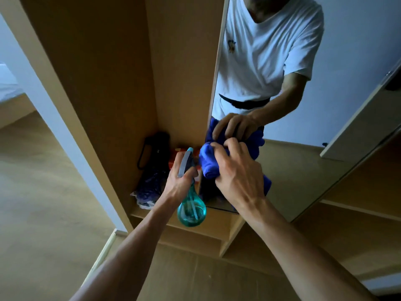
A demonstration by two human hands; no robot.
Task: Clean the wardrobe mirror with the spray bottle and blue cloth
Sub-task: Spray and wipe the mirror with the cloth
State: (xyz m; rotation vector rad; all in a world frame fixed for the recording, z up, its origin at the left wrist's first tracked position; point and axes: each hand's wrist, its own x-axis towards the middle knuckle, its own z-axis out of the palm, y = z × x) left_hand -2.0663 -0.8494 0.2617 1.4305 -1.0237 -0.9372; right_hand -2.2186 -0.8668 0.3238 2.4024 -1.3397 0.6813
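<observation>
Readable text: none.
White T-shirt (267, 53) emblem: small and blurred, perhaps a figure; no letters legible.
Orange box (172, 158) print: too dim.

Dim bluish daylight, soft shadows, slight blur, wide-angle bending at edges

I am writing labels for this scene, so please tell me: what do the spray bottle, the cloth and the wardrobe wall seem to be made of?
Spray bottle: translucent teal plastic, glossy; the dip tube shows through its body.
Blue cloth: soft, thick fabric, perhaps microfibre; it bunches in plump folds.
Wardrobe wall: pale wood-look board, matte; solid or laminated, I cannot tell.
</observation>
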